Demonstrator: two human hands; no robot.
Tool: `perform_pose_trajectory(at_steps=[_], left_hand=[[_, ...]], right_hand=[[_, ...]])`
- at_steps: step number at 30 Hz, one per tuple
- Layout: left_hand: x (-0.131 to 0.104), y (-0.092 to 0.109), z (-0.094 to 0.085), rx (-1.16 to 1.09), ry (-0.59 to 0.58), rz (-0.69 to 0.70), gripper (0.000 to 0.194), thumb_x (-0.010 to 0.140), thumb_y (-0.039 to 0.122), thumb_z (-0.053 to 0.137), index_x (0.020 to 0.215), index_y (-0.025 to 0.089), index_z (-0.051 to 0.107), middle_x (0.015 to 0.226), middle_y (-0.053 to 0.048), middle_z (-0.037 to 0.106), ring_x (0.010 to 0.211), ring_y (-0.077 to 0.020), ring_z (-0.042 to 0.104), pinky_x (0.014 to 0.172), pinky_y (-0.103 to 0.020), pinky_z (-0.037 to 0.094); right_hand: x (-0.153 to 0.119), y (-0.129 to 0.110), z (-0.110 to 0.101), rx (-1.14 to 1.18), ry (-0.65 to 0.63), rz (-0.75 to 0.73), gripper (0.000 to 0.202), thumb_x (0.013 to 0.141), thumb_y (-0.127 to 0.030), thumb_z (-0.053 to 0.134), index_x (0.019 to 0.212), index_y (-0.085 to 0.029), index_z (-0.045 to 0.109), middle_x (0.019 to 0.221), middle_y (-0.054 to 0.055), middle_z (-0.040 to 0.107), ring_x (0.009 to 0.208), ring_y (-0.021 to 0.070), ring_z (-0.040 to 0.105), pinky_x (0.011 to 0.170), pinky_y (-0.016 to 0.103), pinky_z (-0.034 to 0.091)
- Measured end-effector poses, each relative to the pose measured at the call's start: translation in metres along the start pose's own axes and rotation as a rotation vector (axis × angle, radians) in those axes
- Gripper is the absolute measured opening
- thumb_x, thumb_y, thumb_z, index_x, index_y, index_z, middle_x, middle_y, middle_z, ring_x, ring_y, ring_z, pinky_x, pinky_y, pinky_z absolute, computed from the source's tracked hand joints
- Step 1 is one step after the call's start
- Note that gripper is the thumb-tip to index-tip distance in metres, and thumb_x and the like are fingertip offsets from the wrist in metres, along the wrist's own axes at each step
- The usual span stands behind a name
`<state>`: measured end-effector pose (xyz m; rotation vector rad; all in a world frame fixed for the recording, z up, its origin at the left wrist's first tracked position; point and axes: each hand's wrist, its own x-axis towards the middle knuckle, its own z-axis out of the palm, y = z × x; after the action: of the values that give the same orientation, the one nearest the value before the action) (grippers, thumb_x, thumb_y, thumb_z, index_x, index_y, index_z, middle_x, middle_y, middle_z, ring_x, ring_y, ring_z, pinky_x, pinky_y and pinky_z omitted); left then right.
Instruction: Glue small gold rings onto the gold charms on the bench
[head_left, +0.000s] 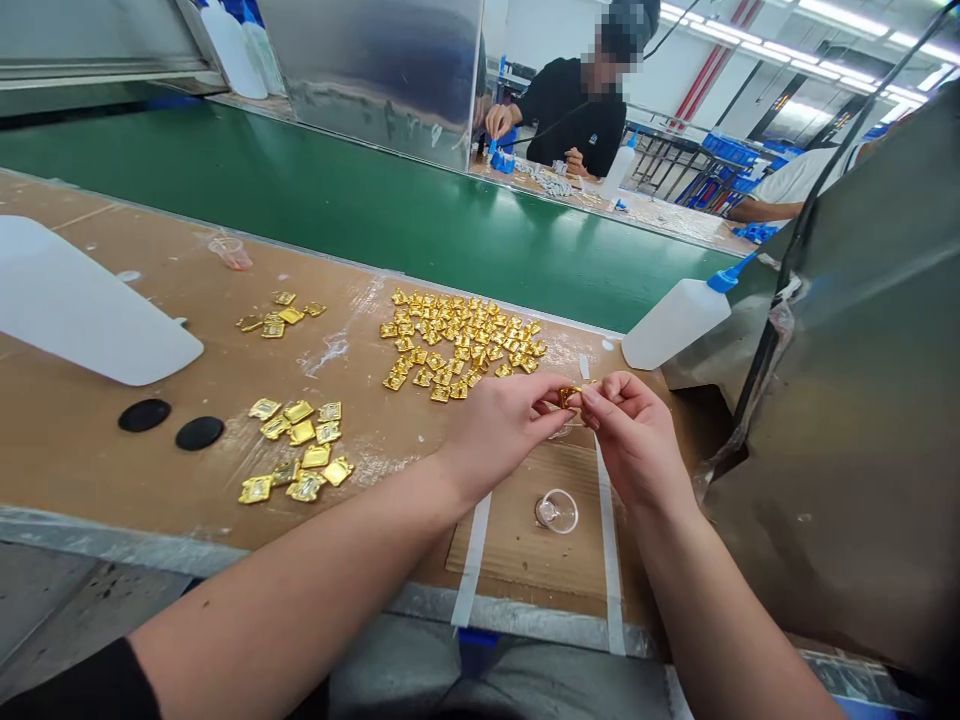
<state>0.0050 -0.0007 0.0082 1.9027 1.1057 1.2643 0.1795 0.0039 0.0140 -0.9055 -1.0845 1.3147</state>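
Left hand (499, 420) and right hand (637, 440) are pinching tiny gold bits (567, 397), risking a drop if either is slipping.

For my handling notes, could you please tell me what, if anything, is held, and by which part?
The left hand pinches a small gold piece from one side; the right hand meets it at the other. The exact part gripped is hidden.
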Motion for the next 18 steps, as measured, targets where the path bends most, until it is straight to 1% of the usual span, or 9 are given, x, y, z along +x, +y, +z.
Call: perform_pose_trajectory(at_steps=[3,6,10,14,18], left_hand=[[0.0001,0.0013,-0.0005,-0.024,0.000,0.001,0.020,0.091,0.020,0.076,0.111,0.023,0.077,0.097,-0.002,0.083,0.083,-0.0177,0.079,0.080,-0.030,0.063],[-0.0006,0.0018,-0.0002,-0.016,0.013,0.006,0.024,0.091,0.021,0.076,0.115,0.023,0.076,0.100,-0.003,0.083,0.087,-0.0183,0.079,0.080,-0.029,0.063],[-0.0025,0.0043,-0.0001,0.031,0.041,0.006,0.034,0.090,0.023,0.077,0.123,0.023,0.073,0.101,-0.003,0.083,0.087,-0.0191,0.080,0.080,-0.030,0.062],[-0.0041,0.0069,0.0002,0.034,0.063,0.020,0.043,0.089,0.018,0.075,0.131,0.021,0.067,0.106,-0.004,0.083,0.095,-0.0191,0.080,0.085,-0.030,0.062],[-0.0040,0.0068,0.0014,0.006,0.075,0.036,0.040,0.090,0.015,0.071,0.130,0.019,0.067,0.109,-0.005,0.082,0.101,-0.0191,0.079,0.087,-0.030,0.064]], right_hand=[[0.0001,0.0013,0.0006,-0.028,0.012,-0.008,0.034,0.077,-0.024,0.090,0.079,-0.024,0.056,0.071,-0.004,0.064,0.060,0.0111,0.057,0.070,0.027,0.053],[-0.0001,0.0029,0.0008,-0.049,0.036,-0.015,0.034,0.076,-0.025,0.090,0.081,-0.023,0.056,0.076,-0.003,0.066,0.063,0.0112,0.060,0.071,0.027,0.053],[-0.0010,0.0030,0.0014,-0.049,0.046,-0.028,0.033,0.077,-0.024,0.090,0.080,-0.022,0.057,0.082,-0.001,0.068,0.074,0.0134,0.068,0.075,0.026,0.053],[-0.0003,0.0018,0.0015,-0.063,0.035,-0.055,0.029,0.078,-0.025,0.089,0.083,-0.022,0.060,0.085,-0.001,0.068,0.080,0.0144,0.070,0.077,0.027,0.055],[0.0015,0.0018,0.0008,-0.069,0.029,-0.047,0.028,0.077,-0.028,0.090,0.087,-0.023,0.064,0.084,0.000,0.069,0.079,0.0143,0.068,0.076,0.027,0.055]])
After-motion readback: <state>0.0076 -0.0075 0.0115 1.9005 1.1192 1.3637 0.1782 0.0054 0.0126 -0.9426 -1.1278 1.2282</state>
